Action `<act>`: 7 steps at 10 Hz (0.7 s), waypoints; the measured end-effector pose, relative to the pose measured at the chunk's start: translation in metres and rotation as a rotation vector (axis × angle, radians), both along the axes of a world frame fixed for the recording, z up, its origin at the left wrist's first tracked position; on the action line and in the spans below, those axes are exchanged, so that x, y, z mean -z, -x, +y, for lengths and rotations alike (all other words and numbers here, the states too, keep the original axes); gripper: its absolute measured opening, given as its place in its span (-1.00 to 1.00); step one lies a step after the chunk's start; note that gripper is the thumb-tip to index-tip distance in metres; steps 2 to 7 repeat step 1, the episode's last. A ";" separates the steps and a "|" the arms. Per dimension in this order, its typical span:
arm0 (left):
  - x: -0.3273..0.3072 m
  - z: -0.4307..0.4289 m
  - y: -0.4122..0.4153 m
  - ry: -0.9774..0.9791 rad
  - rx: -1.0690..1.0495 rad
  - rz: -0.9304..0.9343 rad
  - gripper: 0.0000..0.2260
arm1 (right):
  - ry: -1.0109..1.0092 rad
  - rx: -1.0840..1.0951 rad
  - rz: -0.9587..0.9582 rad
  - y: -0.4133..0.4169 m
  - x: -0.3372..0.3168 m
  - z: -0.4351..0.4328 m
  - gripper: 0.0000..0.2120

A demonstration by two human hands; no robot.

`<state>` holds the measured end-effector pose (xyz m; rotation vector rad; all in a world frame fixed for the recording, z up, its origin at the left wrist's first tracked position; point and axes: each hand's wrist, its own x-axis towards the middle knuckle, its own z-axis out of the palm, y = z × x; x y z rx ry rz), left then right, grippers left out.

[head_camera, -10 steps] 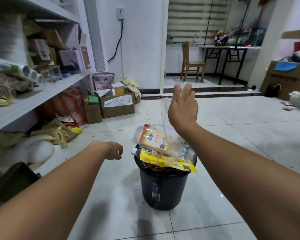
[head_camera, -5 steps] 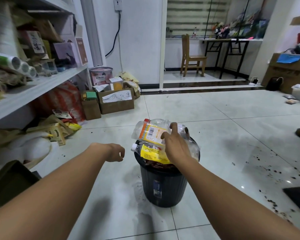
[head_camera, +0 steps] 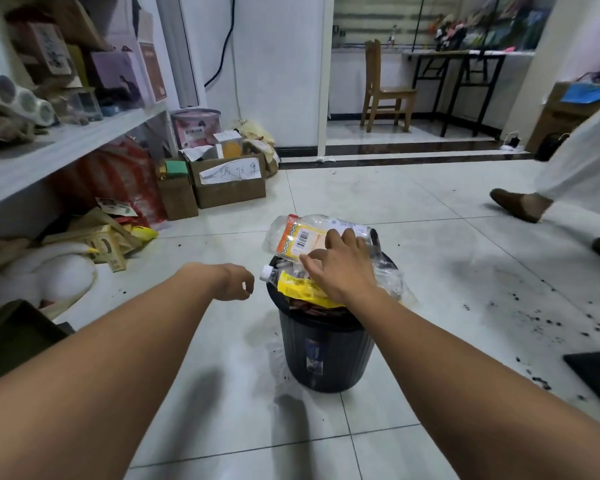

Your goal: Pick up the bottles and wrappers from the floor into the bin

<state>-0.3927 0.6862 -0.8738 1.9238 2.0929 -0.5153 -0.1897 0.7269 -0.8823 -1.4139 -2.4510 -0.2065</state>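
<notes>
- Pressing on the heap, the right hand (head_camera: 340, 268) lies over the top of the black bin (head_camera: 326, 351). Its fingers are spread and nearly straight and grip nothing. The fingertips rest on a clear bottle with an orange label (head_camera: 300, 239), and the palm covers part of a yellow wrapper (head_camera: 297, 289).
- The left hand (head_camera: 234, 284) hovers just beside the bin's left rim without touching it, fingers loosely curled, with nothing in them that I can make out.
- The bottles and wrappers in view are in the bin, but heaped above its rim rather than sunk inside. A white-capped bottle (head_camera: 266, 273) pokes out at the left edge, and crumpled clear plastic (head_camera: 390, 282) bulges over the right.
- The relation that matters: the orange-labelled bottle lies on its side, long axis roughly left to right across the far rim, its left end overhanging toward the left hand. It sits under and just beyond the right fingertips, so the push goes straight down.
- Pressing nearer its right end could, I judge, tip the left end up and out; the left hand is the nearer one to steady it.
- The open tiles near the bin show dark specks but no bottle or wrapper I can tell.
</notes>
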 end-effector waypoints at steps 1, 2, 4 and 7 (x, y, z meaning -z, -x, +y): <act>-0.002 0.004 0.002 -0.025 -0.003 0.004 -0.72 | -0.008 -0.004 0.018 0.000 -0.005 0.001 -0.55; -0.002 0.004 0.002 -0.025 -0.003 0.004 -0.72 | -0.008 -0.004 0.018 0.000 -0.005 0.001 -0.55; -0.002 0.004 0.002 -0.025 -0.003 0.004 -0.72 | -0.008 -0.004 0.018 0.000 -0.005 0.001 -0.55; -0.002 0.004 0.002 -0.025 -0.003 0.004 -0.72 | -0.008 -0.004 0.018 0.000 -0.005 0.001 -0.55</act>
